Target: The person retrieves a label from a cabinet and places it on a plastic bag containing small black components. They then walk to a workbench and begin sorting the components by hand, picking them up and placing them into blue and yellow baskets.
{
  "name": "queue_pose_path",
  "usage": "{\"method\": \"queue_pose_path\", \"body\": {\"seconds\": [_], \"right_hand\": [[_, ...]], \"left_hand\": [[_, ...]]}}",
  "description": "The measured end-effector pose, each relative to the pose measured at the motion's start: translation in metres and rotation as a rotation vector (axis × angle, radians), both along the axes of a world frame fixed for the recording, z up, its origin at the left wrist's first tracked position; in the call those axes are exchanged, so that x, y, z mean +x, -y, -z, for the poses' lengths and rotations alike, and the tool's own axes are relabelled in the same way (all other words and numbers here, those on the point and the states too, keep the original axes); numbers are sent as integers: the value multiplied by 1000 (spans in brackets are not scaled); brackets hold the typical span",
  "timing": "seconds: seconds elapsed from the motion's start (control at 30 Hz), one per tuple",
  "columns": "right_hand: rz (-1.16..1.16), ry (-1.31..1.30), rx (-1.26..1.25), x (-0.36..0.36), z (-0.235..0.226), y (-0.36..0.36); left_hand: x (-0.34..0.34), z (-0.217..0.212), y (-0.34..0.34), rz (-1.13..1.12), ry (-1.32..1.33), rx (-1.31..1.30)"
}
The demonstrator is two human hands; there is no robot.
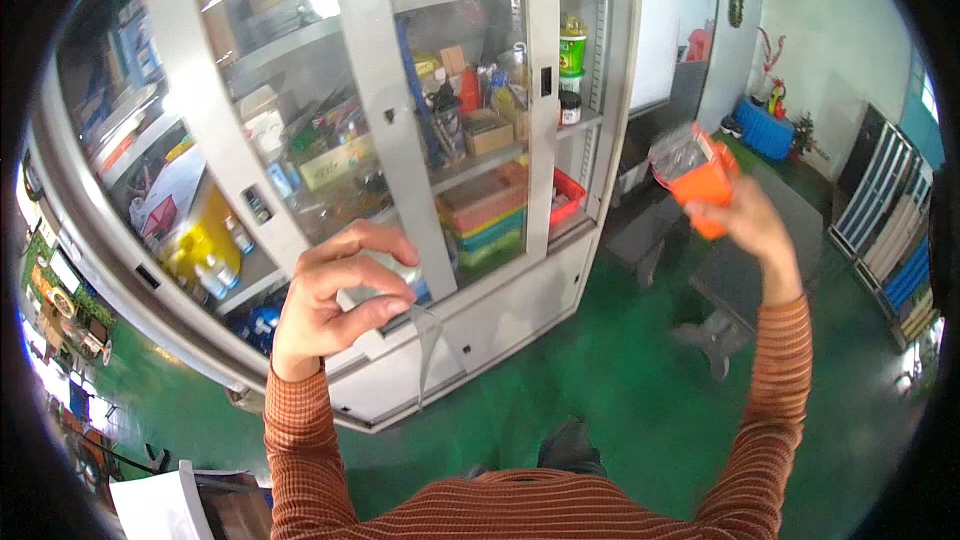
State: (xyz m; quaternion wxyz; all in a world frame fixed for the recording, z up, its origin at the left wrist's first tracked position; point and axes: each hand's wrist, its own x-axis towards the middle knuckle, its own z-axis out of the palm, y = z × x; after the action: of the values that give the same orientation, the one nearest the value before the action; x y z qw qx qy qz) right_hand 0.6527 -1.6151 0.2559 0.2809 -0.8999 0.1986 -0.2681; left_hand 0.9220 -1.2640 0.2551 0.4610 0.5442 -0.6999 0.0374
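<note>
My left hand (pixel 345 290) is raised in front of the glass-door cabinet (pixel 560 285), thumb and fingers pinched together. From the pinch hangs a thin clear strip (pixel 428 345), like a piece of tape, curling downward. Held up at the right, away from the cabinet, my right hand (pixel 745 220) grips an orange tape dispenser (pixel 690 185). A clear, shiny part shows at its upper left; blur hides its detail. The strip and the dispenser are apart.
Baskets, boxes and bottles fill the cabinet shelves; its right end stands uncovered by glass. A dark low bench (pixel 765 260) is at the right on the green floor (pixel 530 380). Metal frames (pixel 880 205) lean on the far right wall. A white box (pixel 160 505) is at lower left.
</note>
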Motion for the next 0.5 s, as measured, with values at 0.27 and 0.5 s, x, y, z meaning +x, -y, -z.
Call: {"method": "queue_pose_path", "body": {"seconds": [0.27,0.5], "right_hand": [[-99,-63,-485,176,-179,287],[-276,-397,-305,315,-290,332]], "left_hand": [[11,49,165,-356,-214,-189],[-18,28,264,-657,-286,-235]]}}
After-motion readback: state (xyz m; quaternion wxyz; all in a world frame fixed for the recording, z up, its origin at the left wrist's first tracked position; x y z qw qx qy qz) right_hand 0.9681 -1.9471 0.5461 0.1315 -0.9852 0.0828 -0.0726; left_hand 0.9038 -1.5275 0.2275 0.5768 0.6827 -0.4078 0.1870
